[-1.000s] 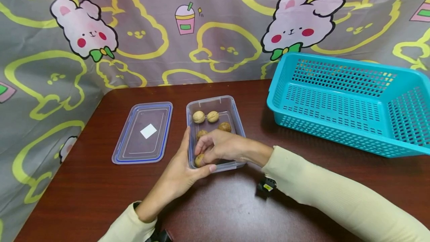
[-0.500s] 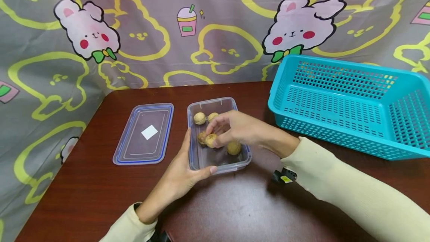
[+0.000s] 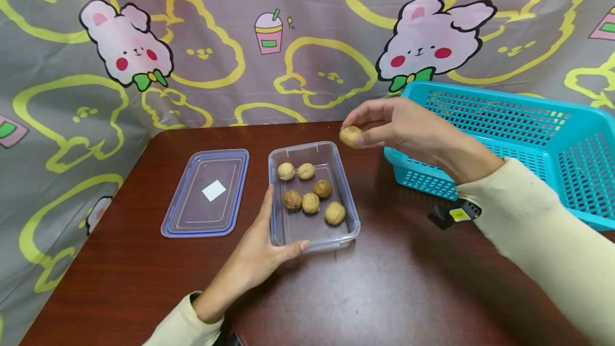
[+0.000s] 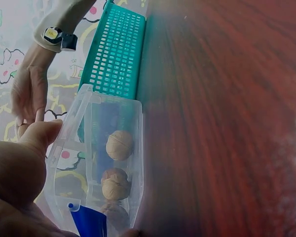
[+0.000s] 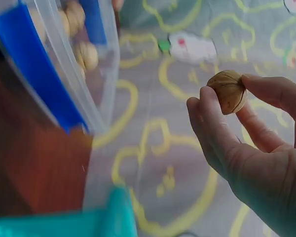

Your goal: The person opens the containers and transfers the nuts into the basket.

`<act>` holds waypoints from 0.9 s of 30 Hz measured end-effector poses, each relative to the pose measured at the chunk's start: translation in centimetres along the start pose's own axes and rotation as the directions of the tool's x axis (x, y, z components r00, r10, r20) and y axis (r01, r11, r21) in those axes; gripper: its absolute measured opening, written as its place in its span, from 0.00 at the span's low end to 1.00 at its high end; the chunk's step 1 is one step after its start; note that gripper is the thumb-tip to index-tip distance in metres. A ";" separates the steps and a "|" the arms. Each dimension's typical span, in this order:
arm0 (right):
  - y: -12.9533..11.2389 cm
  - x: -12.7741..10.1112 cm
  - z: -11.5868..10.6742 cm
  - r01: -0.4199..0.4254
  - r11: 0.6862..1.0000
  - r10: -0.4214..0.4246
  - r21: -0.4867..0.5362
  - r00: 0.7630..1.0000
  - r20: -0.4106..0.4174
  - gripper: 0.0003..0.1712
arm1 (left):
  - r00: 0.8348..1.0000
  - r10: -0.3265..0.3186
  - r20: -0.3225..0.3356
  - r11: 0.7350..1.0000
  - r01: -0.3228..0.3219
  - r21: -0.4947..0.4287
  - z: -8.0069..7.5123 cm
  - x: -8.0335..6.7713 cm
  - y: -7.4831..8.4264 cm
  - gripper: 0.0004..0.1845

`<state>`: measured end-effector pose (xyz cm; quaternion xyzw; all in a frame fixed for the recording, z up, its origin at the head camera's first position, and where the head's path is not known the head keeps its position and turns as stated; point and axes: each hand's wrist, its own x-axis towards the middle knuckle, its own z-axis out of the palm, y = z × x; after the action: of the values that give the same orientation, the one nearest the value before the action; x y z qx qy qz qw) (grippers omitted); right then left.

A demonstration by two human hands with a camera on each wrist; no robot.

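Note:
My right hand (image 3: 408, 130) pinches a walnut (image 3: 350, 136) between thumb and fingers. It is up in the air, between the clear plastic container and the turquoise basket. The right wrist view shows the same walnut (image 5: 228, 92) at the fingertips. Several walnuts (image 3: 310, 203) lie in the clear plastic container (image 3: 314, 243): two pale ones at the back, the others across the middle and right. My left hand (image 3: 261, 250) holds the container's near left corner, its thumb along the front rim and its fingers against the left wall.
A turquoise perforated basket (image 3: 425, 178) stands at the right, partly behind the right forearm. Left of the container lies a clear lid (image 3: 194, 196) with a blue seal and a white sticker. A printed curtain (image 3: 317, 20) hangs behind the brown table (image 3: 375, 287).
My right hand has lifted a walnut out of the container and moved up and right toward the basket. My left hand has stayed at the container's corner.

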<state>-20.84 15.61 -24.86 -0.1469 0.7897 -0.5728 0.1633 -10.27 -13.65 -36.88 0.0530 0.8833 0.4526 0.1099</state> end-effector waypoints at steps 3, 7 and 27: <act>0.2 0.1 -2.4 0.002 0.999 0.000 0.052 0.999 -0.046 0.17 | 1.000 -0.002 0.000 1.000 0.002 0.000 0.0 0.0 0.0 0.71; 0.9 0.5 -5.6 -0.002 0.992 0.014 0.128 0.996 -0.090 0.17 | 1.000 -0.008 -0.002 1.000 0.008 -0.002 0.0 -0.1 0.0 0.71; 8.1 2.3 -15.4 -0.043 0.959 0.072 0.281 0.993 -0.095 0.17 | 1.000 -0.004 0.001 1.000 0.004 -0.025 0.1 0.2 -0.1 0.71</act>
<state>-29.87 30.31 -28.32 -0.0694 0.7126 -0.6801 0.1576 -10.40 -13.57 -37.07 0.0500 0.8776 0.4634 0.1118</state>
